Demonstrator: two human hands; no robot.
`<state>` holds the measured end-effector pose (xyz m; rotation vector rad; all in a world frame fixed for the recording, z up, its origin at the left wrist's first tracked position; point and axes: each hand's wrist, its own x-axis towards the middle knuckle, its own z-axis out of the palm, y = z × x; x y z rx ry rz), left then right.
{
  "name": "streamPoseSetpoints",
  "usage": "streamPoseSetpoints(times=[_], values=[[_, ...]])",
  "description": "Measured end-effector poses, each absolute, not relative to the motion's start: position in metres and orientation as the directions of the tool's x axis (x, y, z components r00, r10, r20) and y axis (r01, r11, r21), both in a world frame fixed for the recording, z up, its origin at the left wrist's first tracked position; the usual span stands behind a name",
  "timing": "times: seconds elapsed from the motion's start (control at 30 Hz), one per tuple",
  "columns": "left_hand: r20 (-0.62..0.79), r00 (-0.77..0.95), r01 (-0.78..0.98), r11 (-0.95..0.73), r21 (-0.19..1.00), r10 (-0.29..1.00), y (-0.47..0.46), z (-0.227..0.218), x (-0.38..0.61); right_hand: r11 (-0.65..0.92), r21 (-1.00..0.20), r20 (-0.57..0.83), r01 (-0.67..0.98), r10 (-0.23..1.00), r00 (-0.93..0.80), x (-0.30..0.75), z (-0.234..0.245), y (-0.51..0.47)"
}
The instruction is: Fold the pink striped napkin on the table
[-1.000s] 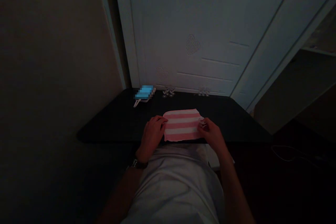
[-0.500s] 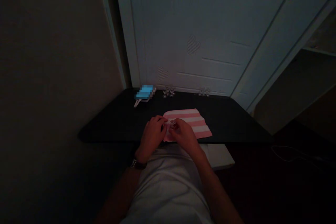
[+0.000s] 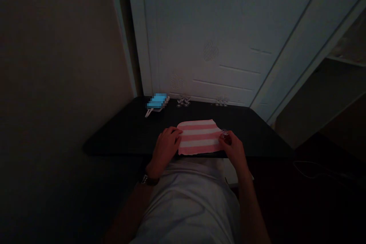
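Note:
A folded pink and white striped cloth (image 3: 198, 137) lies near the front edge of a black table (image 3: 122, 133). My left hand (image 3: 166, 146) rests on the cloth's left edge with its fingers curled down onto it. At the cloth's right edge my right hand (image 3: 233, 146) pinches a small clear object (image 3: 224, 134); the dim light hides what it is. A watch sits on my left wrist (image 3: 149, 178).
At the table's back stand a blue blurred item with a white handle (image 3: 156, 102) and two clusters of small clear glass pieces (image 3: 183, 101) (image 3: 222, 101). A white panelled door (image 3: 211, 34) rises behind. A wall (image 3: 57, 65) is on the left, shelving at far right.
My right hand went from the cloth's left side, beside my left hand, back to the cloth's right edge with the small clear object. My left hand stayed put.

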<state>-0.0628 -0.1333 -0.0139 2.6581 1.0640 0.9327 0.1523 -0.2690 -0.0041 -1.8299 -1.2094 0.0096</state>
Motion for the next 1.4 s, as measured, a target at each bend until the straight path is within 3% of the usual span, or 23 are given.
streamPoseSetpoints(times=[0.2, 0.47, 0.57, 0.73, 0.97, 1.13, 1.4], values=[[0.502, 0.553, 0.555, -0.744, 0.373, 0.664, -0.135, -0.012, -0.064, -0.098, -0.693, 0.445, 0.715, 0.722, 0.53, 0.147, -0.005, -0.27], [0.516, 0.526, 0.537, -0.735, 0.415, 0.676, -0.134, -0.014, -0.064, -0.041, -0.855, 0.357, 0.517, 0.677, 0.643, 0.161, -0.003, -0.275], [0.537, 0.502, 0.524, -0.732, 0.435, 0.678, -0.134, -0.013, -0.064, -0.015, -0.843, 0.397, 0.538, 0.656, 0.641, 0.163, 0.003, -0.271], [0.611, 0.433, 0.448, -0.746, 0.492, 0.663, -0.142, -0.006, -0.066, 0.029, -0.823, 0.41, 0.568, 0.722, 0.557, 0.147, 0.014, -0.264], [0.535, 0.654, 0.176, -0.795, 0.58, 0.535, -0.156, 0.002, -0.079, 0.001, -0.86, 0.327, 0.51, 0.769, 0.549, 0.137, 0.006, -0.262], [0.447, 0.744, 0.158, -0.781, 0.604, 0.496, -0.159, 0.006, -0.084, 0.052, -0.906, 0.281, 0.42, 0.816, 0.505, 0.133, -0.001, -0.263], [0.457, 0.788, 0.134, -0.84, 0.526, 0.412, -0.16, 0.007, -0.084, 0.148, -0.971, 0.232, 0.19, 0.79, 0.568, 0.124, -0.002, -0.263]])
